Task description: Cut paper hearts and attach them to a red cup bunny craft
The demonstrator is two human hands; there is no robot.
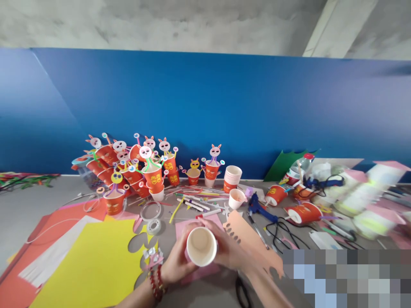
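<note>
A paper cup (201, 247) faces me with its open mouth, and its inside looks bare. My left hand (179, 256) wraps round its left side, a red bead bracelet on the wrist. Round the other side curls my right hand (227, 246), so both hands are closed on the cup. The cup's outer wall is mostly hidden. Beneath the hands lies a pink paper sheet (183, 229). To the right is an orange sheet (245, 233) with cut-out edges. Black-handled scissors (243, 293) lie near the table's front, partly seen.
Red cups with rabbit faces (152, 175) crowd the back left. A cup stack (231, 177) stands at the back beside a white cup (236, 199). A blue glue gun (260, 208) with black cord lies right. Yellow paper (93, 261) and tape rolls (153, 226) lie left.
</note>
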